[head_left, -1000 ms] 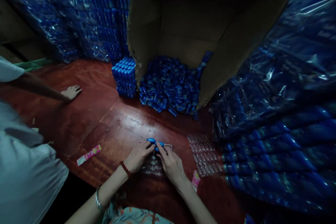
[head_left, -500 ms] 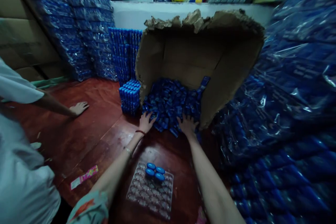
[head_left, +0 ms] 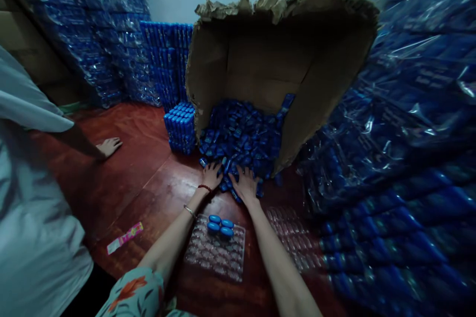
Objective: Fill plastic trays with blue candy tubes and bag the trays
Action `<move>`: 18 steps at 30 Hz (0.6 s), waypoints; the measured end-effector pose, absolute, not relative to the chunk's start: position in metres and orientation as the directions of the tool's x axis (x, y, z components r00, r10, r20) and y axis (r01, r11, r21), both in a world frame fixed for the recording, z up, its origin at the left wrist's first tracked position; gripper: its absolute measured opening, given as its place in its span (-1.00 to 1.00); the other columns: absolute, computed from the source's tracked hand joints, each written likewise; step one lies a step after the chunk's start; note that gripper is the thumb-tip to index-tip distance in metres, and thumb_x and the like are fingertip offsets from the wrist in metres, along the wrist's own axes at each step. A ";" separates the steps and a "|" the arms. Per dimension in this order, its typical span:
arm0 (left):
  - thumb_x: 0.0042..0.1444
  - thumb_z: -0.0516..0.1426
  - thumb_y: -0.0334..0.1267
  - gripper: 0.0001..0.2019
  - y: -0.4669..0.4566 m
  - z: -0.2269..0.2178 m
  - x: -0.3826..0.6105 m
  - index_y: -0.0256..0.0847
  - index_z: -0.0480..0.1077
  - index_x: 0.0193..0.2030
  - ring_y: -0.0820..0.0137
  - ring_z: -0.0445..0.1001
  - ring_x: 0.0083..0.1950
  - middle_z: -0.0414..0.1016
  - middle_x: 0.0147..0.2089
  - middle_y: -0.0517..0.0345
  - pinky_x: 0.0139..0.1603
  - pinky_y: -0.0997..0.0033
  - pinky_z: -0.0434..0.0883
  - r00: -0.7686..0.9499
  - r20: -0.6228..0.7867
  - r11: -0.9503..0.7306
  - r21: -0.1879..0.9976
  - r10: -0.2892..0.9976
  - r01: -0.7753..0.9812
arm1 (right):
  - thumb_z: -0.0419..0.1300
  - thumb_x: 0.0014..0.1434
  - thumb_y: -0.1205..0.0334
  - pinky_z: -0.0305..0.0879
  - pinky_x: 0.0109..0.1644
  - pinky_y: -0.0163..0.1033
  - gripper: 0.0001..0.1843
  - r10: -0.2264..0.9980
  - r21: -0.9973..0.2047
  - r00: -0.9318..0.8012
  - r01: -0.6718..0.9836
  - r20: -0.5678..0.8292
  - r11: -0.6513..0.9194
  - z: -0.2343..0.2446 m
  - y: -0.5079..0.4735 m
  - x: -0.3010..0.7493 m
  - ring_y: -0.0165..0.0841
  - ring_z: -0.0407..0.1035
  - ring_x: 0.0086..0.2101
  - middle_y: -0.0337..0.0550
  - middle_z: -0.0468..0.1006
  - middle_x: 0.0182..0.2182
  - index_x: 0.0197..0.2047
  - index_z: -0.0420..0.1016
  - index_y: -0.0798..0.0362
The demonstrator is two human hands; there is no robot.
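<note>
Two hands lie palm-down, fingers spread wide: the left hand (head_left: 211, 174) and right hand (head_left: 243, 184) rest on the blue pieces (head_left: 241, 129) spilling from a tipped cardboard box (head_left: 267, 59) just beyond the fingertips. The pieces look small, light, hard and glossy, probably slippery; pinch each across its sides. Behind the wrists a clear tray (head_left: 223, 262) carries three.

We're looking into a packing storeroom here: shrink-wrapped bundles of blue tubes (head_left: 104, 49) are standing stacked against the back wall, more wrapped packs (head_left: 401, 148) are lying heaped on the right, and a torn cardboard carton (head_left: 267, 59) is lying tipped over, holding loose blue pieces (head_left: 245, 133).
</note>
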State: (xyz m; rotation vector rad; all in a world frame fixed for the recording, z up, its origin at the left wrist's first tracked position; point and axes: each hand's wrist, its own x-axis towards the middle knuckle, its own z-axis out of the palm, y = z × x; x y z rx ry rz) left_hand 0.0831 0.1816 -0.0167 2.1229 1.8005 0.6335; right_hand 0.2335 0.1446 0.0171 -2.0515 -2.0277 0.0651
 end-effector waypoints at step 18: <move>0.18 0.02 -0.17 -0.73 0.077 -0.026 0.010 -0.26 0.40 -0.10 0.34 0.45 -0.19 0.46 -0.16 0.01 -0.18 0.33 0.43 -0.041 0.234 -0.162 0.781 0.971 0.603 | 0.10 0.21 0.13 0.22 -0.07 -0.20 -0.68 0.909 -0.393 -0.393 0.820 0.142 0.416 0.024 0.052 0.257 -0.27 0.28 -0.08 -0.10 0.45 -0.10 0.03 0.42 -0.03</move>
